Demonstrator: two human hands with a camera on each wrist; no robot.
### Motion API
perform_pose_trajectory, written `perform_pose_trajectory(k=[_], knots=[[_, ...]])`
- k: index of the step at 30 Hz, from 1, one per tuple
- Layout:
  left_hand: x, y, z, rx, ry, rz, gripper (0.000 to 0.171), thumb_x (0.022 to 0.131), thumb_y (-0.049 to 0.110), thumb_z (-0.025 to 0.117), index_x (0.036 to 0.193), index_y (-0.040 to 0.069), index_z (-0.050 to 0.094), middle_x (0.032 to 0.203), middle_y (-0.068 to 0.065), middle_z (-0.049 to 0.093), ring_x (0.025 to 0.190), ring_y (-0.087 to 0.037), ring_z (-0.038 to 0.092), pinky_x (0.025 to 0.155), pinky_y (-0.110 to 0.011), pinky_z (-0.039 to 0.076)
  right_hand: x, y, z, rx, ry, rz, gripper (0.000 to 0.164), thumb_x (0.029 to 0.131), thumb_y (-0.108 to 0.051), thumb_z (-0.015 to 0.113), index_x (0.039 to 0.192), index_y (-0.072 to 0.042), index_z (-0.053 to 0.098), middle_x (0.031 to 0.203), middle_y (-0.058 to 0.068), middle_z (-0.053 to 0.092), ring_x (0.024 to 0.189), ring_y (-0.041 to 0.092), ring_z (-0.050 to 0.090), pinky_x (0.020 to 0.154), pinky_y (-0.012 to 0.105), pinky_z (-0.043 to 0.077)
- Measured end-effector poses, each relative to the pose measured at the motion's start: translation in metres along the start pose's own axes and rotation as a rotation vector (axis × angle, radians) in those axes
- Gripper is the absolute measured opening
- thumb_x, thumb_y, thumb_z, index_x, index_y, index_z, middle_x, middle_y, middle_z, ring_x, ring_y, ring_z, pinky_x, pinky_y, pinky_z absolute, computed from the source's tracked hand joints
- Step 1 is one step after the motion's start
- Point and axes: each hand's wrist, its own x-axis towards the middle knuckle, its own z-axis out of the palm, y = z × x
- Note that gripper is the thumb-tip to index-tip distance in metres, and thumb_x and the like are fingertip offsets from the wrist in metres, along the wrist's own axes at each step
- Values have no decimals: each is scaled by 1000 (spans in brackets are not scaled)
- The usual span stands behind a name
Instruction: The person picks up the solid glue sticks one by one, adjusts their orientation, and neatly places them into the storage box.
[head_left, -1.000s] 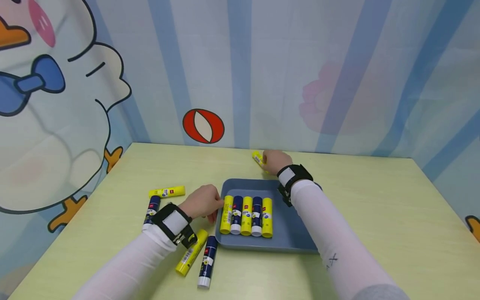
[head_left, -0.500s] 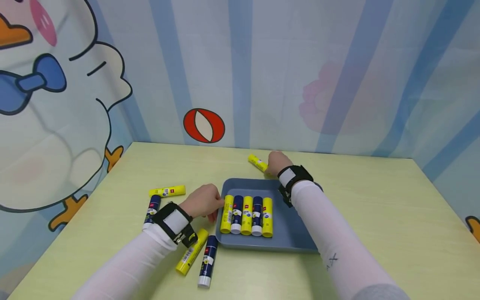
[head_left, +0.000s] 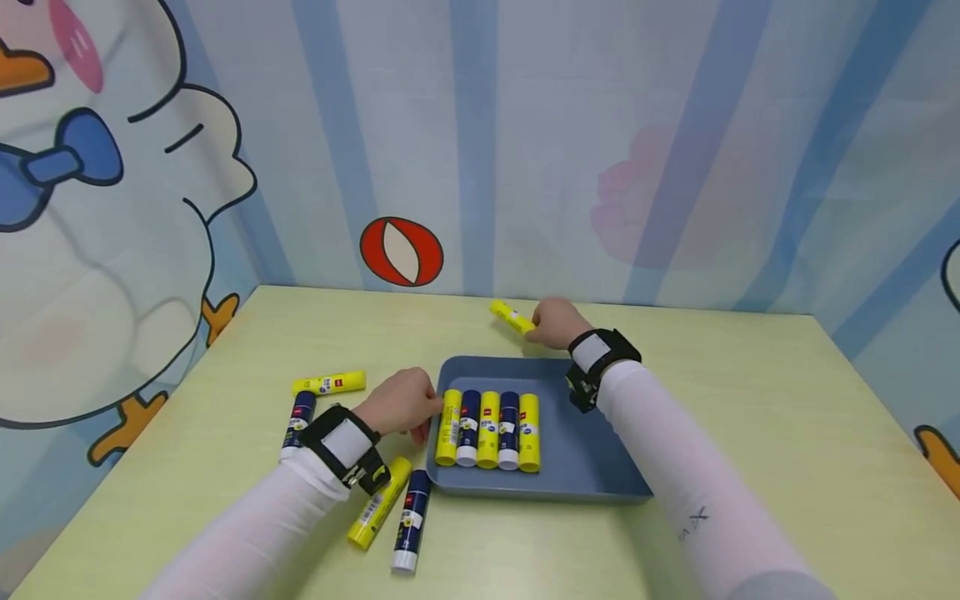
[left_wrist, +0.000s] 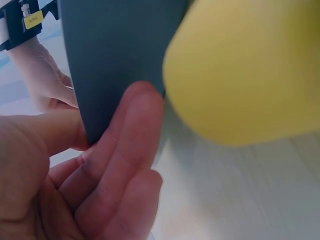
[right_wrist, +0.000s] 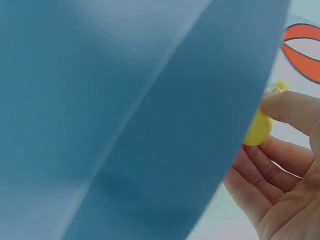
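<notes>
While gripping a yellow glue stick by its near end with the fingers of the right hand, also pinching the blue-grey tray at 9 o'clock with the fingers of the left hand, probably to stop sliding. Held just beyond the tray's 12 o'clock rim, free end toward 10 o'clock; cannot tell whether lifted off the counter. Inside, toward 9 o'clock: row of five sticks, yellow and navy alternating, laid side by side, apparently for mutual support against rolling. Loose on counter: crosswise yellow stick and navy stick at 9 o'clock; slanted yellow stick and second navy stick at 8.
</notes>
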Motion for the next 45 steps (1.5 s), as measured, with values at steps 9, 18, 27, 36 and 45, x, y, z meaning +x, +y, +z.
perform_pose_trajectory(k=[9,18,27,36,45], knots=[[3,-2,-2,30,-4,24,34,96,15,57,64,7,67,49,-1,61,47,-16,61,41,-22,36,-29,-2,-22,101,8,-97,22,88,-16,70,97,4,72,79,10,67,61,19,51,59,29,41],[5,-7,-5,43,2,17,35,98,25,58,69,8,68,55,-1,63,50,-15,62,47,-24,44,-70,-6,-37,88,-16,-202,26,88,-14,72,107,3,70,92,11,69,72,18,59,66,30,51],[5,9,-15,-38,315,217,32,95,35,63,115,10,63,102,-6,69,81,-19,63,66,-31,51,-115,-13,-44,58,-43,-323,28,86,-9,74,111,3,68,96,7,68,80,19,61,73,31,53],[7,35,-1,-267,133,456,29,97,28,62,120,12,59,103,-2,65,85,-17,60,72,-29,52,-131,-22,-40,2,-35,-373,33,84,-12,77,113,1,69,98,6,65,80,14,58,72,26,52],[10,37,9,-625,-1,314,27,97,20,62,118,4,59,106,-17,68,82,-32,67,61,-30,55,-136,-13,-34,173,102,-344,31,85,-11,76,113,-2,66,101,4,62,86,18,60,77,33,54]])
